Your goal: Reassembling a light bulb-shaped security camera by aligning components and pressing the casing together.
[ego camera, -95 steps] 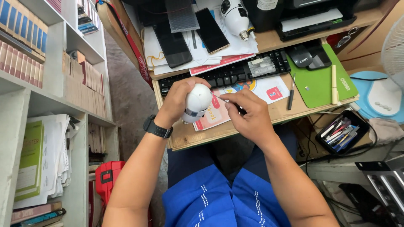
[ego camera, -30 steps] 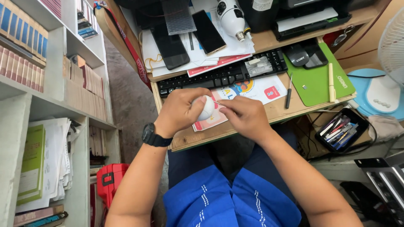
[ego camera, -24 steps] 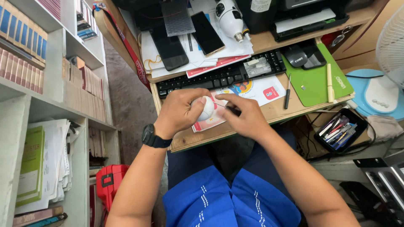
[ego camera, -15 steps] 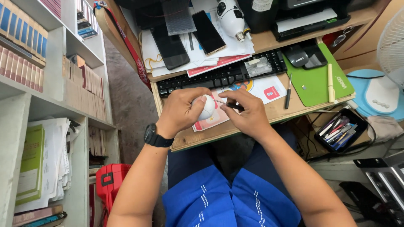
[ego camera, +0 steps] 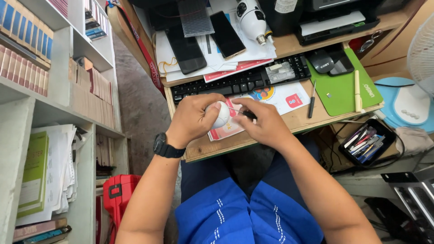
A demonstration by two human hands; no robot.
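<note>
My left hand (ego camera: pixel 195 118), with a black watch on the wrist, is wrapped around a small white rounded device (ego camera: pixel 220 115) held just above the front edge of the wooden desk (ego camera: pixel 316 118). My right hand (ego camera: pixel 263 124) grips a thin dark-handled screwdriver (ego camera: pixel 244 113) whose metal tip points into the white device. Both hands are close together over a red and white leaflet (ego camera: pixel 226 131).
A black keyboard (ego camera: pixel 239 83) lies behind my hands, with two dark phones (ego camera: pixel 186 49) on papers further back. A second screwdriver (ego camera: pixel 312 100), a green mat (ego camera: pixel 343 88) with a mouse (ego camera: pixel 322 61), and a white bulb-shaped camera (ego camera: pixel 251 18) sit to the right. Bookshelves (ego camera: pixel 45 90) stand on the left.
The white device has been turned and lowered in my left hand since the earliest frame. My right hand stays against it with the screwdriver, shifting only slightly.
</note>
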